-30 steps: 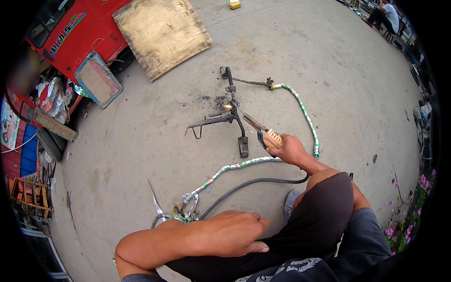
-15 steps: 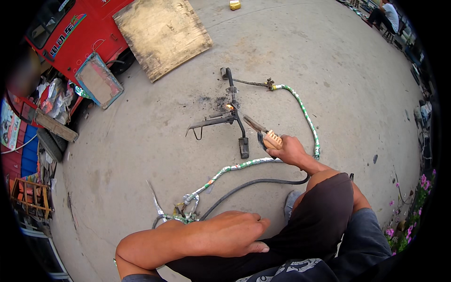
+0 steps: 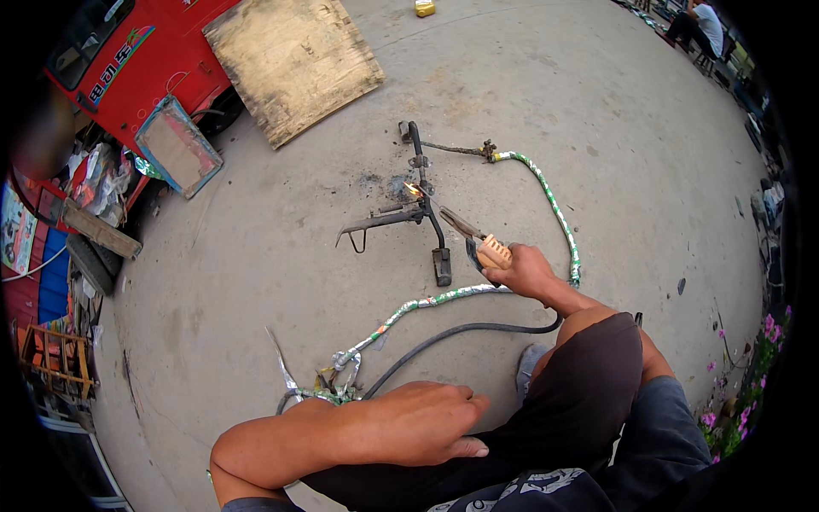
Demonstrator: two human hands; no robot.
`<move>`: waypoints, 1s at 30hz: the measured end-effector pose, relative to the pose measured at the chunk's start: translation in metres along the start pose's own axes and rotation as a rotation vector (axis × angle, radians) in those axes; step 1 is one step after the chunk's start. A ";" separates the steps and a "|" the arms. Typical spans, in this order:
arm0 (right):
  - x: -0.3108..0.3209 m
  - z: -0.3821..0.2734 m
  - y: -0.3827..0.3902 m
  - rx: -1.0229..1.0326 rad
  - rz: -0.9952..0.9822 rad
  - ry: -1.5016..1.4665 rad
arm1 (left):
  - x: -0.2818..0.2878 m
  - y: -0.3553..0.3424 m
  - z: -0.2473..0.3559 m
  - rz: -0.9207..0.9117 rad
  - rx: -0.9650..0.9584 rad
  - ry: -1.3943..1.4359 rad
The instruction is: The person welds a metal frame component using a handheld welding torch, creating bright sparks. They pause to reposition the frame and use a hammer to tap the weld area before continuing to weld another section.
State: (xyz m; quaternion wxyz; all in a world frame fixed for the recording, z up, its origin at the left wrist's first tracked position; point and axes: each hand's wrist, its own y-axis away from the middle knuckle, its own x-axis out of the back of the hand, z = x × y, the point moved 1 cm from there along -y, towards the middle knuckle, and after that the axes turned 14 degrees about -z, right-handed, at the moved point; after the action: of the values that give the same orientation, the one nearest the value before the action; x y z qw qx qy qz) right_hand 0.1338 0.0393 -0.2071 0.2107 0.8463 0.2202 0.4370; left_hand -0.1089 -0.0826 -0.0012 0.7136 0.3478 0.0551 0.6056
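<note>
My right hand grips a welding electrode holder with a tan handle. Its tip reaches toward a small orange glow on a dark metal bracket lying on the concrete ground. A black cable runs back from the holder. A green-and-white wrapped cable loops around the bracket to a clamp. My left hand rests flat on my left knee, fingers together, holding nothing.
A worn wooden board and a framed panel lie by a red vehicle at upper left. Junk piles at the left edge. Pink flowers at right. A person sits far upper right. A yellow object lies at the top.
The glow at the bracket has shifted slightly and stays lit. Both hands hold nearly the same places.
</note>
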 end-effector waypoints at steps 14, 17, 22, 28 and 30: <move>0.000 -0.004 0.003 0.033 0.028 0.019 | -0.001 -0.002 -0.001 -0.033 0.025 0.015; 0.000 -0.001 0.002 0.031 0.082 -0.047 | 0.001 -0.001 0.000 -0.013 0.001 -0.001; 0.001 0.003 0.001 0.047 0.086 -0.067 | 0.003 0.000 0.001 -0.011 0.005 0.001; -0.002 0.002 0.002 0.037 0.047 -0.016 | 0.001 -0.001 -0.001 -0.003 -0.005 0.005; -0.002 0.002 0.002 0.036 0.042 -0.012 | 0.002 -0.001 -0.001 -0.008 -0.002 0.010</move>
State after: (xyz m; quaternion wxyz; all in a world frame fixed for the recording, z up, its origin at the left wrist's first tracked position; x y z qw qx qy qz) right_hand 0.1341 0.0364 -0.2085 0.1878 0.8568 0.2091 0.4324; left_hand -0.1079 -0.0805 -0.0024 0.7161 0.3438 0.0598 0.6045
